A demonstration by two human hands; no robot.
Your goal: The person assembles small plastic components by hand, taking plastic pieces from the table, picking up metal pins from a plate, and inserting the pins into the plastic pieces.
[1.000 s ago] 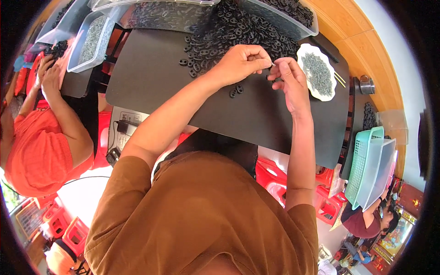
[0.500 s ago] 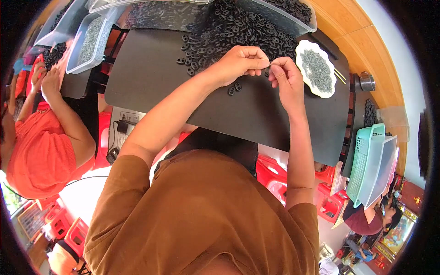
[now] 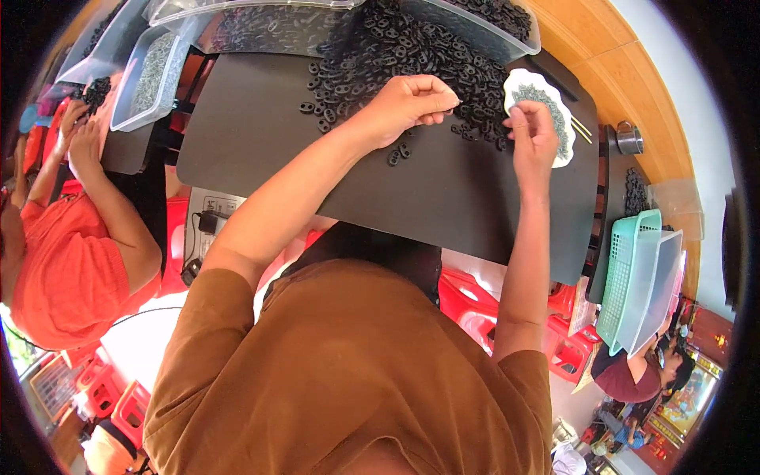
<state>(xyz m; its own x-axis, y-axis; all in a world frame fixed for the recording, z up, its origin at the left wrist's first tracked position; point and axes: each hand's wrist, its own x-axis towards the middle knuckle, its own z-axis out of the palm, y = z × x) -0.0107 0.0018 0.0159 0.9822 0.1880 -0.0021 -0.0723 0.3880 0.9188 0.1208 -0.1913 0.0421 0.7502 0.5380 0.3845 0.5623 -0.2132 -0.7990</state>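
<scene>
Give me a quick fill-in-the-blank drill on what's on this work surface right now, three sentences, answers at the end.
1. The left hand rests at the edge of a pile of small ____ oval links.
2. The right hand is at a white scalloped dish of tiny ____ metal pieces.
3. Both hands work over a flat ____ mat.

Missing words: black; grey; black

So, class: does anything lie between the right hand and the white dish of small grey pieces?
Nothing visible does. The right hand hangs right at the white dish, over its near edge, with no object between them.
</scene>
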